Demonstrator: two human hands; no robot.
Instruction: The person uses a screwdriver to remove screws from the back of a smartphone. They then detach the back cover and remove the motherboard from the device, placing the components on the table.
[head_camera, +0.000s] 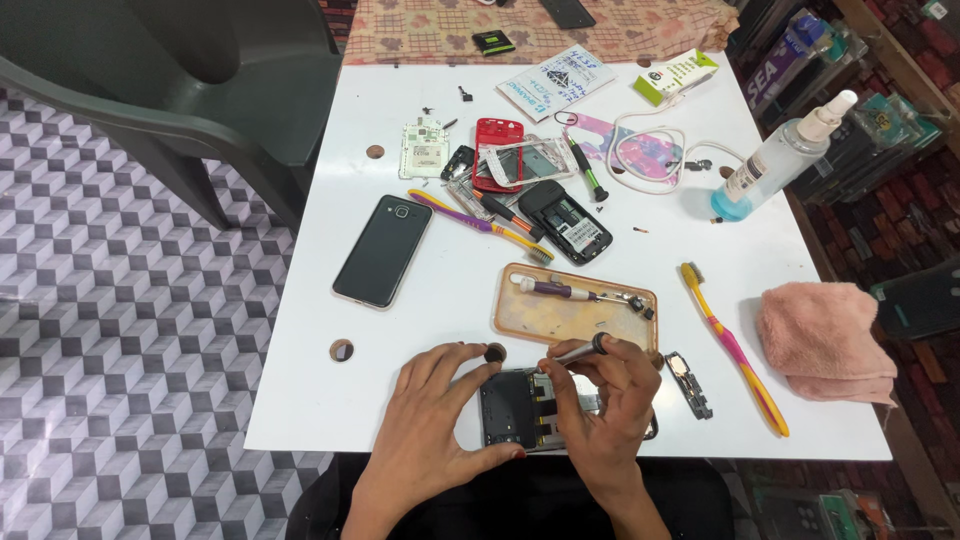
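at the bottom centre, the left hand fingers clasp an opened phone on the white desk; the right hand fingers pinch a screwdriver over it.

Pink cloth; spray bottle; black phone

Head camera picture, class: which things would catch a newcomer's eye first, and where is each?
At the near table edge, the left hand steadies an opened phone while the right hand holds a small screwdriver over it. A red phone frame lies mid-table, and a pink cloth sits at right.
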